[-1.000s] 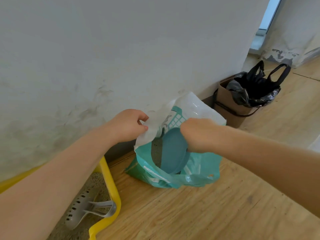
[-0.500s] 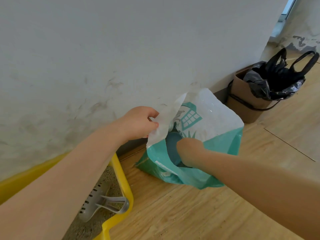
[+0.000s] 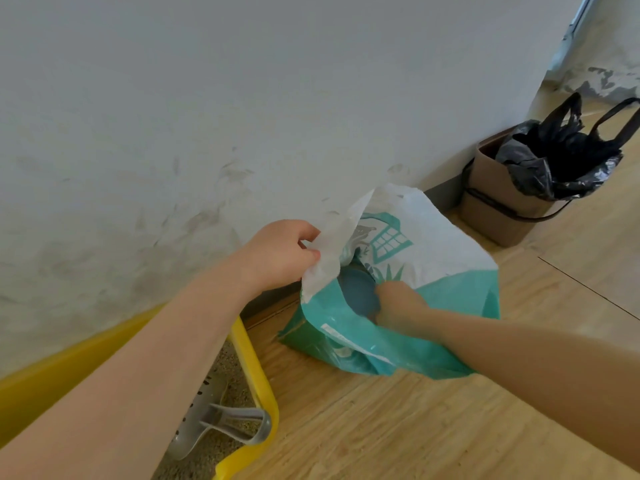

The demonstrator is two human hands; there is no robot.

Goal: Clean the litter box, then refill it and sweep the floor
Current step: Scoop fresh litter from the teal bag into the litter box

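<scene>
Here, litter bag (image 3: 433, 306) edge in left grip (image 3: 277, 254)

Wooden floor (image 3: 398, 427) under litter bag (image 3: 450, 306), yellow litter box (image 3: 263, 386), bin (image 3: 498, 202).

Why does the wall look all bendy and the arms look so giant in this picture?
In the head view, the wide-angle lens curves the wall's bottom edge and stretches whatever is close, so both forearms swell toward the corners. The left hand pinching the litter bag looks fairly sharp; the right hand reaching inside it looks soft. The light is soft daylight without hard shadows.
</scene>
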